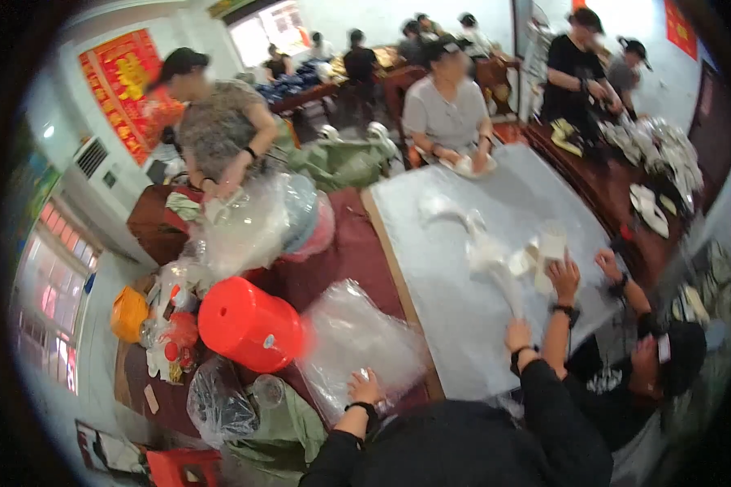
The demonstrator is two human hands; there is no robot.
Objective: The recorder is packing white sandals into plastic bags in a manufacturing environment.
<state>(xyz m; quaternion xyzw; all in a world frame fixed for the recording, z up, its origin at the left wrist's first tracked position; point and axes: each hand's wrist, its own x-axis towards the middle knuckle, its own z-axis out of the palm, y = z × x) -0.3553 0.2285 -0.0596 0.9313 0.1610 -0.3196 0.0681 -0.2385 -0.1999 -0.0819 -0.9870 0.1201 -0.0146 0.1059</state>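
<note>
Clear plastic (357, 337) could slide if pushed.
Head view: left hand (367, 388) half-spread on it, gripping nothing visible; right hand (518, 334), finger closure unclear, at a white strip (508, 294) toward the grey sheet's (430, 284) near edge; tugging might drag the cream piece (524, 260) beside it.

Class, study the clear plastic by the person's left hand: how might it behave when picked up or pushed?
The clear plastic looks thin and creased, so it would probably sag when lifted. Its glossy glare suggests a slick surface that may slide if pushed.
</note>
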